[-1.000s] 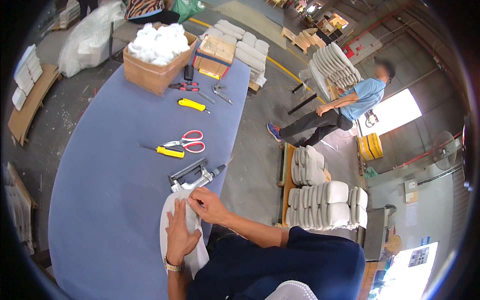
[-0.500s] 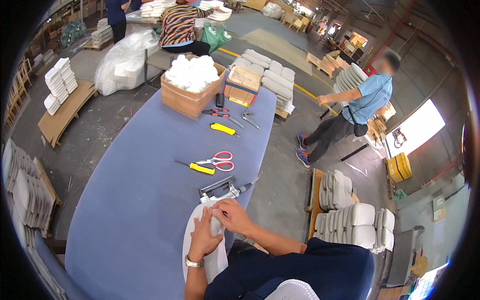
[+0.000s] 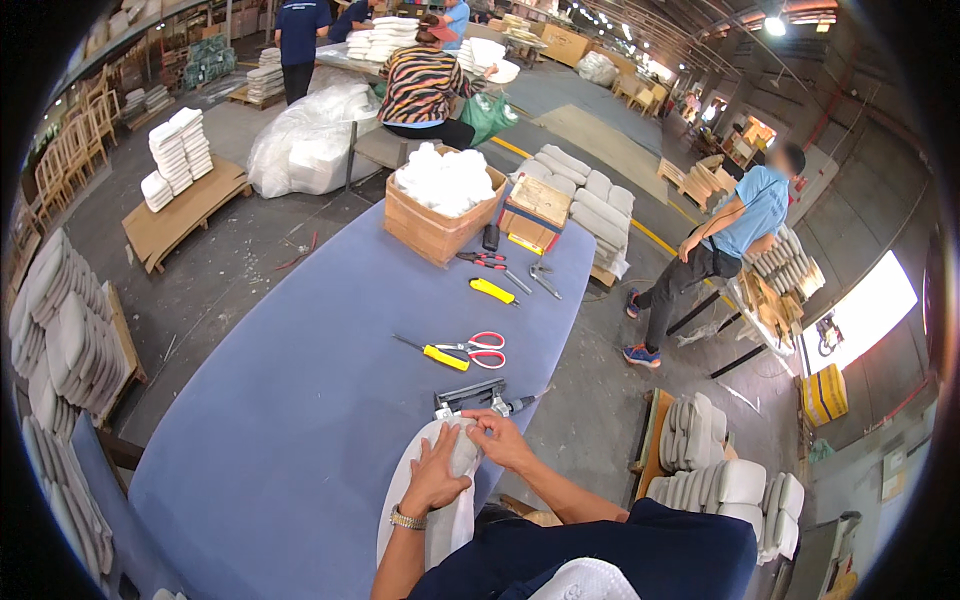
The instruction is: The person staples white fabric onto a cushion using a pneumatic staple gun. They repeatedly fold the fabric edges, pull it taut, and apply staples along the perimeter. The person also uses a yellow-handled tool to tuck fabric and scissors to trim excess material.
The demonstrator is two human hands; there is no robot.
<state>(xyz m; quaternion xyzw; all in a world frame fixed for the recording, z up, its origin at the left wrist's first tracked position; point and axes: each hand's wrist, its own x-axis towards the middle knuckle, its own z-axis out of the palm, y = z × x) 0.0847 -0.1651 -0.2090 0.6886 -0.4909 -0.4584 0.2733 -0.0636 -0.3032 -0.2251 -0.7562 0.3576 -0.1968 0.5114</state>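
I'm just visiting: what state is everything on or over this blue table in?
Left hand: open, spread on the padded piece.
Right hand: curled at the piece's far end; exact grip unclear.
Padded piece: lying flat, partly covered.
Staple gun: lying down, partly hidden.
Scissors: lying flat.
Screwdriver: lying flat.
Cardboard box: open, heaped full.
White stuffing: loose, above the rim.

Looks like an upholstery workshop in a factory hall. Has a blue worktable (image 3: 300, 360) mid-frame, strewn with a staple gun (image 3: 472, 397), scissors (image 3: 484, 350) and pliers (image 3: 484, 261) — includes a pale rounded piece (image 3: 462, 520) at bottom centre. Shows cushions (image 3: 82, 340) stacked on pallets (image 3: 122, 335) at left and lower right, wooden chairs (image 3: 72, 160) at upper left, several workers (image 3: 428, 85) toward the top — runs back far under ceiling lights (image 3: 775, 25).
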